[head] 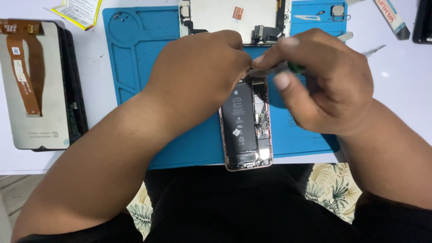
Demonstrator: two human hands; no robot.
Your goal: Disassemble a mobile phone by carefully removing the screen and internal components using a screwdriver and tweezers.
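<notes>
Over blue mat [135, 85], left hand [198, 72] pinches opened phone [246, 128]; right hand [324, 85] grip clasps screwdriver [279, 68].

Blue mat [135, 67] on white table [96, 54]

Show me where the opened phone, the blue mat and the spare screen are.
opened phone [239, 128]: head view, on its black battery.
blue mat [135, 67]: head view, bare left part.
spare screen [49, 90]: head view, grey back.

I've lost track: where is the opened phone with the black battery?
In the head view, the opened phone lies centre on the blue mat, just below both hands, its lower end at the mat's near edge.
</notes>
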